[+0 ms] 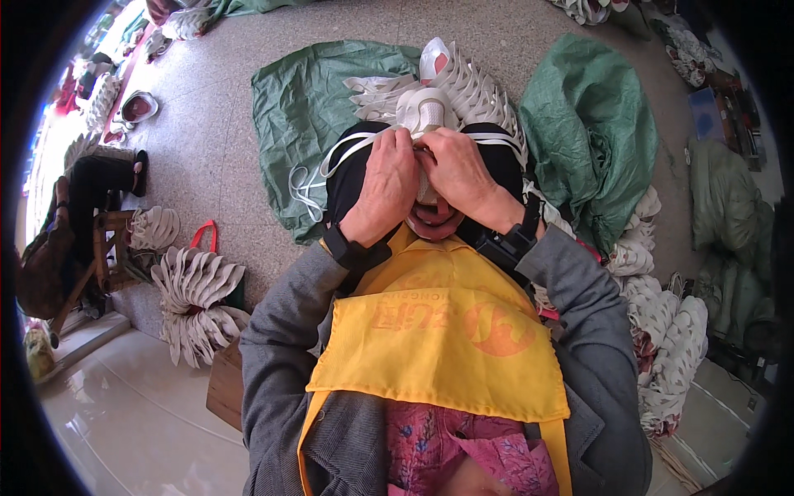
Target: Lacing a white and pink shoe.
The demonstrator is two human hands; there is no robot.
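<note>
Left hand (385, 183) and right hand (463, 171) pinch a white shoe (429, 112) in their grip; green sacks (591, 136) flank the shoe on the speckled floor (198, 157).

The left hand (386, 183) curls close beside the right hand (461, 171)

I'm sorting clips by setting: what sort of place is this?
Probably a shoe-making workroom: stacks of curved white shoe uppers, large crumpled green plastic sacks and a rounded white mesh shoe being handled.
</note>
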